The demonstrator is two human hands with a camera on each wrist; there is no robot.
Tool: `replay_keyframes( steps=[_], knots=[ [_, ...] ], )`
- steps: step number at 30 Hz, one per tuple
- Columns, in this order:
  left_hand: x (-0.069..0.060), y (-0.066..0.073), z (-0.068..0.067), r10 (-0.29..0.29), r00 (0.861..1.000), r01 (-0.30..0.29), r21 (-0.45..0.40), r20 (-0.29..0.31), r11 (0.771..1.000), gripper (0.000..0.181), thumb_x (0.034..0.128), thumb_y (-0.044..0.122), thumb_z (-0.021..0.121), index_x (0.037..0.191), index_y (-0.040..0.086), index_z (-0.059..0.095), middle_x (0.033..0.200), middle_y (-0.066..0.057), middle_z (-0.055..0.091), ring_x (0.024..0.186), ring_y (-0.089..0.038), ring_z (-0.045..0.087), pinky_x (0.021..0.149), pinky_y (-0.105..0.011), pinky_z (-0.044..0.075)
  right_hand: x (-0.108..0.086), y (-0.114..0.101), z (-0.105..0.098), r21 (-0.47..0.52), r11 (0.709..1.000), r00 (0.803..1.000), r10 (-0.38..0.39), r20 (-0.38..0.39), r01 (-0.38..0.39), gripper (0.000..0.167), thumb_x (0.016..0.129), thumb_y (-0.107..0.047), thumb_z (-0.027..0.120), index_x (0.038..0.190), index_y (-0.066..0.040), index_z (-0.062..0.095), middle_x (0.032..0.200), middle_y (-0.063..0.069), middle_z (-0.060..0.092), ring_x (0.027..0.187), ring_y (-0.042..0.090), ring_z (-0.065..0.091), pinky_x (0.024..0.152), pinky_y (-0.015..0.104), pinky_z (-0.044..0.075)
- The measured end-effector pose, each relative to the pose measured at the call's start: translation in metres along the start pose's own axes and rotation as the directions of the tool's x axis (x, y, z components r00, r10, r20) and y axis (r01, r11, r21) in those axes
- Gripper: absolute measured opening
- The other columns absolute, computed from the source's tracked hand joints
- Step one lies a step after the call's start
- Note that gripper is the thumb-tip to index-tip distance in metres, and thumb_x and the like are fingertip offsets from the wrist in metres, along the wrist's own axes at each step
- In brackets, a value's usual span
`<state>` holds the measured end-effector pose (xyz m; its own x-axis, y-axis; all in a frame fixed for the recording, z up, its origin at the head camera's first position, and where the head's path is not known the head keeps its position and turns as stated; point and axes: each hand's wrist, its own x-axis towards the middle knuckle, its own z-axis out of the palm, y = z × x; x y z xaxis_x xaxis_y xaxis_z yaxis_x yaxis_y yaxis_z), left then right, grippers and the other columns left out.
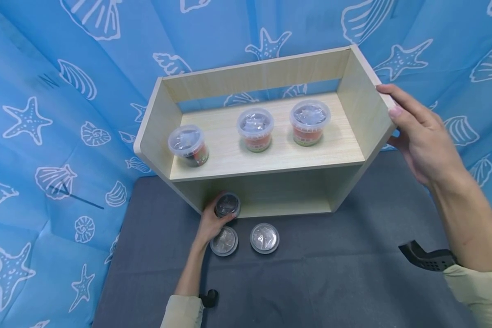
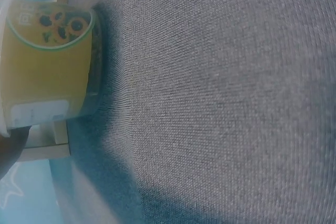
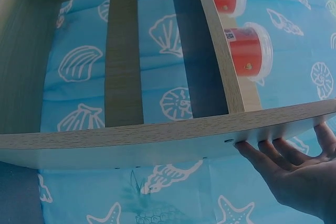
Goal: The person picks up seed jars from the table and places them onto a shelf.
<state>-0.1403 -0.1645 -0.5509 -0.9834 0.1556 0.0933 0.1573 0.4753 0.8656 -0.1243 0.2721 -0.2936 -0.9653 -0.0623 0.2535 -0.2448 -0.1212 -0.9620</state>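
Observation:
At the left end of the shelf unit's lower compartment, my left hand (image 1: 211, 224) grips a small round tub (image 1: 227, 205) with a clear lid, thumb at its rim. Just in front, two lidded tubs, one left (image 1: 224, 241) and one right (image 1: 264, 238), stand on the dark cloth. A yellow tub (image 2: 50, 64) with a sunflower picture fills the left wrist view's left side; I cannot tell whether it is the held one. My right hand (image 1: 424, 132) touches the right side panel (image 1: 377, 107) of the wooden shelf unit, fingers fairly straight against its outer face.
On the upper shelf (image 1: 225, 159) stand three clear-lidded tubs: a dark-and-red one (image 1: 197, 155) at left, and two red-labelled ones, middle (image 1: 257, 141) and right (image 1: 307, 134). A blue curtain (image 1: 119, 91) with shells and starfish hangs behind. Dark cloth (image 1: 311, 282) covers the table.

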Motion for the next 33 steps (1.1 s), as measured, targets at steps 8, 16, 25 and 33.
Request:
replay_keyframes(
  steps=[8,16,25,33],
  knots=[
    [0.001,-0.002,0.004,-0.014,0.999,0.014,0.011,-0.051,1.000,0.081,0.0780,0.016,0.086,0.148,0.010,0.046,0.144,-0.020,0.050,0.134,-0.038,0.045,0.112,-0.050,0.032,0.000,-0.001,0.001,-0.021,1.000,1.000,0.001,-0.007,-0.002,0.044,0.106,-0.020,0.046,0.150,-0.017,0.045,0.156,0.009,0.026,0.131,0.029,0.030,0.116,0.055,0.012],
    [-0.009,0.000,0.005,0.024,0.996,-0.020,0.051,-0.090,0.999,0.088,0.0793,0.020,0.086,0.153,0.007,0.038,0.153,-0.018,0.040,0.141,-0.037,0.036,0.114,-0.051,0.029,-0.001,-0.001,0.001,-0.043,0.999,1.000,0.006,-0.016,-0.006,0.044,0.106,-0.022,0.046,0.150,-0.018,0.045,0.157,0.008,0.024,0.133,0.031,0.027,0.116,0.055,0.011],
    [-0.032,0.004,0.004,0.096,0.985,-0.091,0.045,-0.140,0.995,0.087,0.0799,0.011,0.084,0.153,0.008,0.038,0.155,-0.015,0.038,0.143,-0.031,0.034,0.113,-0.052,0.030,0.000,-0.001,0.001,-0.043,0.999,1.000,0.008,-0.016,-0.009,0.044,0.107,-0.022,0.045,0.150,-0.018,0.044,0.157,0.007,0.023,0.133,0.031,0.025,0.114,0.054,0.014],
    [-0.056,0.003,0.001,0.100,0.976,-0.099,0.015,-0.193,0.995,0.083,0.0800,0.016,0.085,0.151,0.010,0.042,0.153,-0.012,0.042,0.142,-0.029,0.036,0.115,-0.047,0.028,0.000,-0.001,0.001,-0.044,0.999,1.000,0.017,-0.009,-0.017,0.045,0.107,-0.022,0.045,0.151,-0.020,0.043,0.158,0.007,0.023,0.134,0.031,0.025,0.115,0.057,0.007]
  ],
)
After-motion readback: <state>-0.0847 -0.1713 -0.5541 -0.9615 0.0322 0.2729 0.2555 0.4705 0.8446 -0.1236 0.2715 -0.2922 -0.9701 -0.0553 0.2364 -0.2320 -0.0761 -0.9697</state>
